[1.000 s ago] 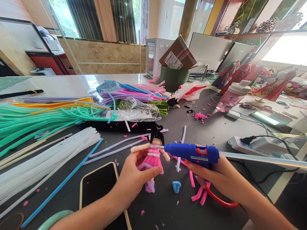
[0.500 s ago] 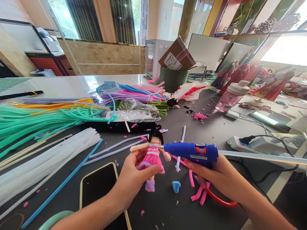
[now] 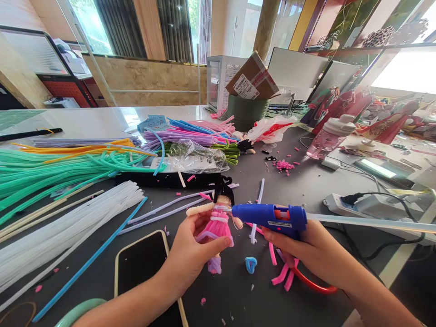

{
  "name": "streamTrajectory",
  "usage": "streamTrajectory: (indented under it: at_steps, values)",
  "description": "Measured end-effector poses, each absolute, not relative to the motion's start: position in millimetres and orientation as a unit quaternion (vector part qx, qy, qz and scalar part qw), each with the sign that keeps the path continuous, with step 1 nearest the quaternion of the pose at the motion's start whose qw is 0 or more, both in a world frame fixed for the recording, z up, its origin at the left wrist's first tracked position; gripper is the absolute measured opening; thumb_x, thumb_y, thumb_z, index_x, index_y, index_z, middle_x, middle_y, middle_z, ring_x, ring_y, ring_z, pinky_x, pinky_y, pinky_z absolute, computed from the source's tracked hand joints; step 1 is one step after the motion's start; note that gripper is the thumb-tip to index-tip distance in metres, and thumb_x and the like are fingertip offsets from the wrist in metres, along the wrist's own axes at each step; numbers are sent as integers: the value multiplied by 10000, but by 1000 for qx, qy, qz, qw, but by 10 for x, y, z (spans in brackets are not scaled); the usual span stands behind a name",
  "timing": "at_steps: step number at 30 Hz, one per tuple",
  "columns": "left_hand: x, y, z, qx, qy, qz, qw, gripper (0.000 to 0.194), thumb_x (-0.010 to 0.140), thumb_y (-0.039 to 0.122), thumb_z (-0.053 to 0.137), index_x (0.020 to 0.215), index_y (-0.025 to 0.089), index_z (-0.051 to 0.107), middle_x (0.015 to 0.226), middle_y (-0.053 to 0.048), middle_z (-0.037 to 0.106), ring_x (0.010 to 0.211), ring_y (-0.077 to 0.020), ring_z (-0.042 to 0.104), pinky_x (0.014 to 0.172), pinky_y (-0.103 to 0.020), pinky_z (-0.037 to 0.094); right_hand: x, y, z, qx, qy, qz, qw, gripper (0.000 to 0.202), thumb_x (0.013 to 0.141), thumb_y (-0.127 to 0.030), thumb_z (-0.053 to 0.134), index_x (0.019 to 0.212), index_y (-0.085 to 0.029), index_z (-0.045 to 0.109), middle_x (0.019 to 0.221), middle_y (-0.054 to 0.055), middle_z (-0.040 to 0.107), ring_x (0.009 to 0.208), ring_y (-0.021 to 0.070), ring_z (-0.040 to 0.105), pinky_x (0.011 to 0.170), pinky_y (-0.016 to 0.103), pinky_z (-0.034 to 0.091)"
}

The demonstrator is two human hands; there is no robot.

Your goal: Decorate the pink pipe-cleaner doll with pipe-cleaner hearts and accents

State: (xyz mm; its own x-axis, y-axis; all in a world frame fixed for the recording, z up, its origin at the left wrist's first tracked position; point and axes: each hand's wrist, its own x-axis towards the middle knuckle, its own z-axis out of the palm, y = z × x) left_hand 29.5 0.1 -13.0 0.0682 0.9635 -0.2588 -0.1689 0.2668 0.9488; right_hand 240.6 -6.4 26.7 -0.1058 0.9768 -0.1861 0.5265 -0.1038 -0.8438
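Note:
My left hand (image 3: pixel 190 252) holds a small pipe-cleaner doll (image 3: pixel 218 222) upright above the dark table; it has black hair, peach arms, a pink dress and lilac feet. My right hand (image 3: pixel 306 250) grips a blue hot-glue gun (image 3: pixel 272 217) lying level, its nozzle touching the doll's chest from the right. A clear glue stick (image 3: pixel 371 222) juts from the gun's back toward the right edge. Pink pipe-cleaner scraps (image 3: pixel 282 274) and a small blue heart shape (image 3: pixel 251 265) lie under my hands.
Bundles of green (image 3: pixel 44 170), white (image 3: pixel 61 225), orange, purple and pink pipe cleaners cover the left and middle table. A phone (image 3: pixel 143 268) lies face up by my left wrist. A power strip (image 3: pixel 361 204), pink water bottle (image 3: pixel 327 136) and green bin with a cardboard box (image 3: pixel 252 81) stand right and behind.
The glue gun has slid a little to the left along the doll's chest. My left hand and the doll have hardly shifted.

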Motion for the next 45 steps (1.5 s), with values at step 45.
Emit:
streamTrajectory:
  at_steps: [45]
  values:
    - [298, -20, -98, 402, 528, 462, 588, 570, 574, 226, 843, 1094, 156, 620, 1104, -95, 746, 1042, -301, 699, 906, -385, 558, 2438, -111, 271, -624, -639, 387, 231, 327, 788, -534, 581, 644, -243, 541, 456, -38, 560, 455, 173, 557, 521, 301, 384]
